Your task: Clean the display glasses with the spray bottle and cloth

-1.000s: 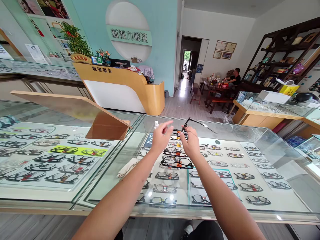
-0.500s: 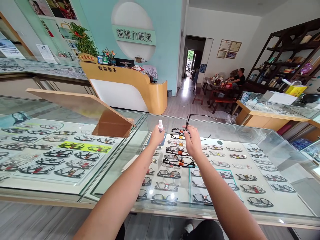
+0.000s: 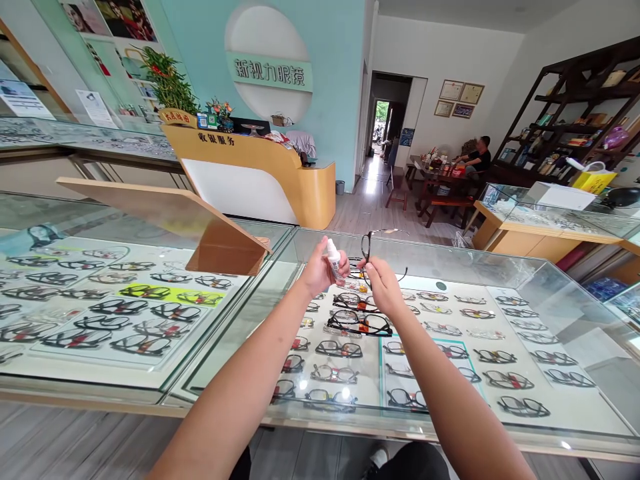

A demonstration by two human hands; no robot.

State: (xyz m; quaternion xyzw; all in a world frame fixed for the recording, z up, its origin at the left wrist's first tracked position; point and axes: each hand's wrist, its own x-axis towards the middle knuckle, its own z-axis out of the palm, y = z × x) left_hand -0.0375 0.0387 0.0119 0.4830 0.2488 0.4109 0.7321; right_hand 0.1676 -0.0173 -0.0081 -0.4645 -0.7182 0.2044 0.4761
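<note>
My left hand (image 3: 320, 270) is wrapped round a small white spray bottle (image 3: 334, 259), which stands upright with its nozzle at the top. To its right, my right hand (image 3: 383, 283) pinches a pair of dark-framed glasses (image 3: 367, 247) by the frame. The lenses are held upright and the temples stick out to the right. The bottle and the glasses are a short gap apart, above a glass display case (image 3: 500, 259). Two black pairs of glasses (image 3: 359, 323) lie just below my hands, near rows of other frames.
A brown tilted board (image 3: 150, 200) stands on the left case, which holds many more glasses. Behind are a yellow and white counter (image 3: 240, 180) and a wooden table (image 3: 440, 177) with a seated person (image 3: 481, 159). A white box (image 3: 563, 195) sits on the right case.
My left hand has turned and brought the bottle a little to the right, nearer the glasses. My right hand has lowered slightly and turned the glasses more edge-on.
</note>
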